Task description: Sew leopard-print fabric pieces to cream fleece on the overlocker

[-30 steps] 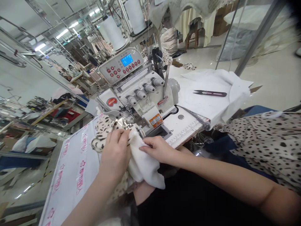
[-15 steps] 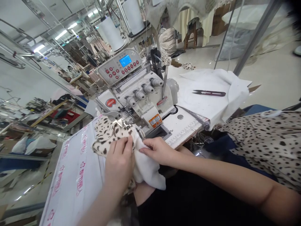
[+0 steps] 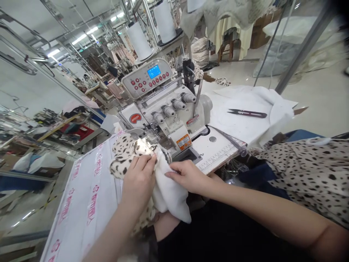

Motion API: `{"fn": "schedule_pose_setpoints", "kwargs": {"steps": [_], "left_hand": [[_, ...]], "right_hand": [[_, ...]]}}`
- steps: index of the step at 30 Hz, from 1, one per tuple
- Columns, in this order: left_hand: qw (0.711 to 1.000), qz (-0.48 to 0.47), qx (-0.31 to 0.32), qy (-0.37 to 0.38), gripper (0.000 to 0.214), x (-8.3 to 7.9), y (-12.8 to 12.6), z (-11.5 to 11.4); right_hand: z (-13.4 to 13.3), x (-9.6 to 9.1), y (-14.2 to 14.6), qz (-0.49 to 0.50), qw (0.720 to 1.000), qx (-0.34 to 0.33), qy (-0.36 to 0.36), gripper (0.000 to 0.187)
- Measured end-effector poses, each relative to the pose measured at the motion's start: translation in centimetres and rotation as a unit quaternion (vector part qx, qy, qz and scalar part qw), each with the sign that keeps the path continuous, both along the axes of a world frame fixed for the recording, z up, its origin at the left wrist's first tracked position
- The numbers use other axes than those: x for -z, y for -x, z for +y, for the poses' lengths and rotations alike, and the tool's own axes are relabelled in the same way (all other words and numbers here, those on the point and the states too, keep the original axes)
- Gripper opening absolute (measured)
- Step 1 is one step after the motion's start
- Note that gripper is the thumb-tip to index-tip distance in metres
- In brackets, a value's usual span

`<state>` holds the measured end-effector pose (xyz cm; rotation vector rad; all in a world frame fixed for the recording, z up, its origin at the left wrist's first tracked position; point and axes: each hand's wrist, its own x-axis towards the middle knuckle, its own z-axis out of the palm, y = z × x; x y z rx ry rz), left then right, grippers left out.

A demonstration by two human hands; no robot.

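My left hand presses down on a leopard-spotted fabric piece with its fingers together, right in front of the presser foot of a white overlock sewing machine. My right hand lies on the white fleece side of the same piece, fingers closed on its edge. The fabric runs under the needle area, and its lower end hangs off the table edge toward my lap.
Thread snips lie on white cloth to the right of the machine. A heap of spotted fabric sits at the right. The white table top with pink print extends left. Thread cones stand behind the machine.
The spotted fabric has fed further back and left past the presser foot. My left hand slid a little toward me along it; my right hand stayed nearly in place.
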<state>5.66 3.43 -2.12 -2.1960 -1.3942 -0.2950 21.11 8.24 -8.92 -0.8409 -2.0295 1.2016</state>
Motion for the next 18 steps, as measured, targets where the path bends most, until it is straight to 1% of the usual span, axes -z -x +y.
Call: {"fn": "schedule_pose_setpoints", "kwargs": {"steps": [4, 9, 10, 12, 13, 15, 16, 18], "left_hand": [[0.998, -0.018, -0.056, -0.021, 0.018, -0.6, -0.7, -0.5], [0.991, -0.016, -0.132, -0.029, 0.02, -0.7, -1.6, -2.4], [0.989, -0.011, -0.142, -0.031, 0.02, -0.7, -1.5, -2.9], [0.988, 0.002, -0.152, -0.016, 0.017, -0.7, -1.1, -4.0], [0.988, 0.009, -0.155, -0.002, 0.015, -0.8, -0.8, -4.5], [0.987, 0.01, -0.159, 0.018, 0.015, -1.1, -0.6, -5.4], [0.987, 0.003, -0.158, 0.024, 0.015, -1.4, -0.7, -5.7], [0.989, -0.018, -0.145, 0.032, 0.017, -1.7, -1.4, -5.9]], "right_hand": [[0.1, 0.1, 0.3, 0.006, 1.0, 0.0, 0.005, 0.035], [-0.1, 0.2, 0.1, 0.014, 0.999, -0.003, 0.029, 0.033], [-0.2, 0.2, 0.0, 0.017, 0.999, -0.003, 0.031, 0.03], [-0.4, 0.4, -0.2, 0.032, 0.999, 0.008, 0.037, 0.012], [-0.6, 0.5, -0.4, 0.047, 0.998, 0.017, 0.041, 0.007], [-1.2, 0.7, -0.5, 0.086, 0.995, 0.031, 0.044, 0.028], [-1.4, 0.8, -0.4, 0.105, 0.993, 0.031, 0.039, 0.031], [-1.9, 0.9, -0.2, 0.132, 0.991, 0.016, 0.023, 0.024]]}}
